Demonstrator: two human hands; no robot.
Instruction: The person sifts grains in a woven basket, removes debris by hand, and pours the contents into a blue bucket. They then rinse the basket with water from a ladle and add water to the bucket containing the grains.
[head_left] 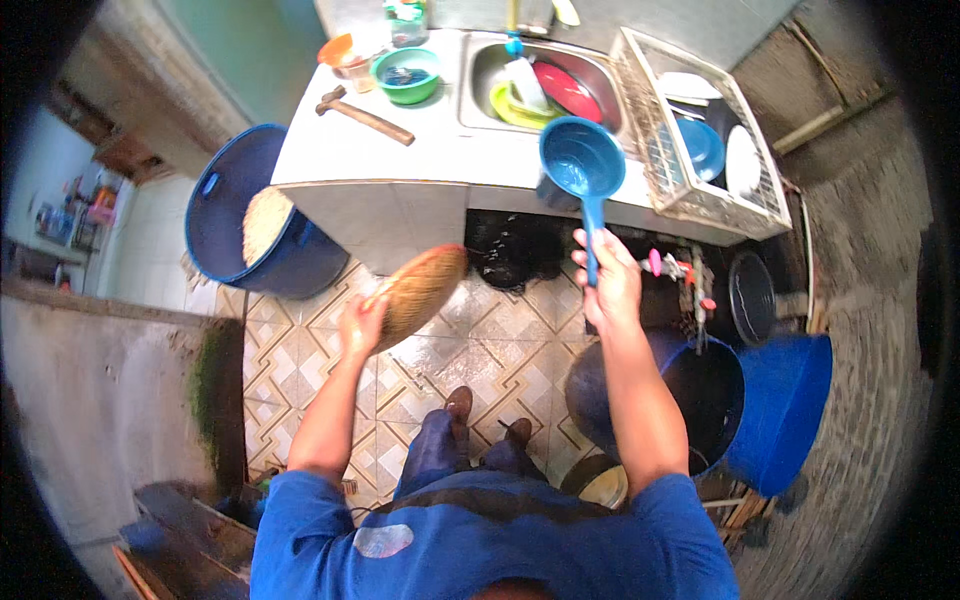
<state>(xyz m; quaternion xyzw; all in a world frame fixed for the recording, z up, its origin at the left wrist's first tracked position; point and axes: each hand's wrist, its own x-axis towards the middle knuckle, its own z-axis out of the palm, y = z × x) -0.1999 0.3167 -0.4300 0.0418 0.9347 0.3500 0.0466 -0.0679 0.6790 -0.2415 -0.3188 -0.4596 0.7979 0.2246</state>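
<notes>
My right hand (612,278) is closed round the handle of a blue plastic water dipper (578,165), whose bowl is raised by the counter's front edge, below the sink. Its inside looks wet, but I cannot tell how much water it holds. Closer to the left, my left hand (362,325) grips the edge of a tan woven basket (425,290) with a reddish rim. The basket is tilted on its side above the tiled floor, showing its outer weave; its inside is hidden from me.
A steel sink (468,95) with red and yellow-green dishes is set in the white counter (320,150). Nearby are a hammer (365,115), a green bowl (408,92) and a dish rack (665,190). Blue drums stand left (200,215) and right (790,400), near a pink-handled tap (680,268).
</notes>
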